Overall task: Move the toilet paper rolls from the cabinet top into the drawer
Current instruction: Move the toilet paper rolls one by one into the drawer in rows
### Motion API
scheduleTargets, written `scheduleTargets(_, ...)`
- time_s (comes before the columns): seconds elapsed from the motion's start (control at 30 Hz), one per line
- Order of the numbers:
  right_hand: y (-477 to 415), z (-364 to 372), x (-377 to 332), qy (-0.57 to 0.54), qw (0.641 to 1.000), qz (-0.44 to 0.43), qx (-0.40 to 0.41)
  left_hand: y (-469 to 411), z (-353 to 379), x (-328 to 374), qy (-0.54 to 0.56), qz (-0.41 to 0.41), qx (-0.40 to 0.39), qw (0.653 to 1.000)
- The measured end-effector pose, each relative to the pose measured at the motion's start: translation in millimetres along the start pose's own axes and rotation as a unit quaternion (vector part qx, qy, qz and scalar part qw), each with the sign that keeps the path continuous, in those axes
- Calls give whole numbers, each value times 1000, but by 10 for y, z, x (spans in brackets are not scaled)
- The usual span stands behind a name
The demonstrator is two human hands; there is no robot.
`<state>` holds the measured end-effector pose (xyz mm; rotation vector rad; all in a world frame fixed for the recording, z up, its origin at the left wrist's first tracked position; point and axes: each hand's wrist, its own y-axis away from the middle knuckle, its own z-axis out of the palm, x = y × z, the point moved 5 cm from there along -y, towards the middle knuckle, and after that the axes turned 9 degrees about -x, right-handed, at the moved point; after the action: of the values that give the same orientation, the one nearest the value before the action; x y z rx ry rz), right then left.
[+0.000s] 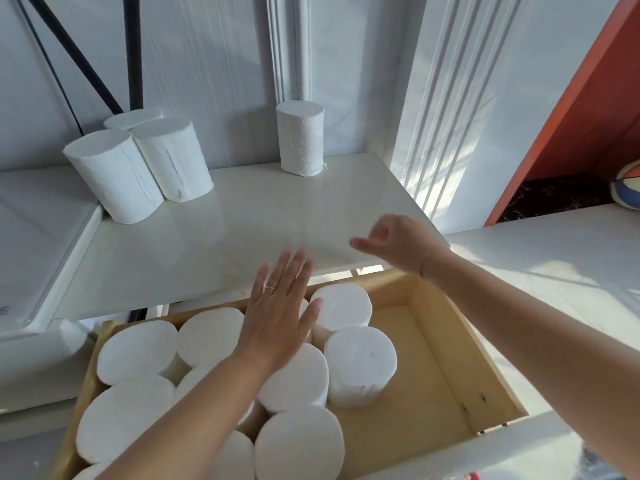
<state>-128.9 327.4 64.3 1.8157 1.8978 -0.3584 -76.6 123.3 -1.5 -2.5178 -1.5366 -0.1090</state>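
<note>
A lone white toilet paper roll [300,138] stands at the back of the glossy white cabinet top [242,216]. Three more rolls [138,164] cluster at its back left. Below, the open wooden drawer [460,362] holds several upright rolls [360,365] filling its left and middle. My left hand [280,313], flat with fingers spread, hovers over the drawer's rolls and holds nothing. My right hand [394,244] is above the cabinet's front edge, fingers loosely curled and empty.
The drawer's right third shows bare wood. A white tray-like surface [31,254] lies at left, with black poles [86,57] behind the rolls. An orange panel [581,98] and a ball [627,188] sit at right.
</note>
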Motion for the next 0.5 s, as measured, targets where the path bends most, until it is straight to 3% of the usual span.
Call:
scheduleTargets(0.17,-860,-26,-210,-209,971,-43,106,-371,-104,-254,16,-28,-16,999)
scheduleTargets(0.3,-1551,26,-271,-277,948,-28,151,-600,-75,-417,17,-45,-43,998)
scheduleTargets(0.5,-2254,148,-327,-318,935,-17,155,-691,27,-501,-1,-49,-58,997)
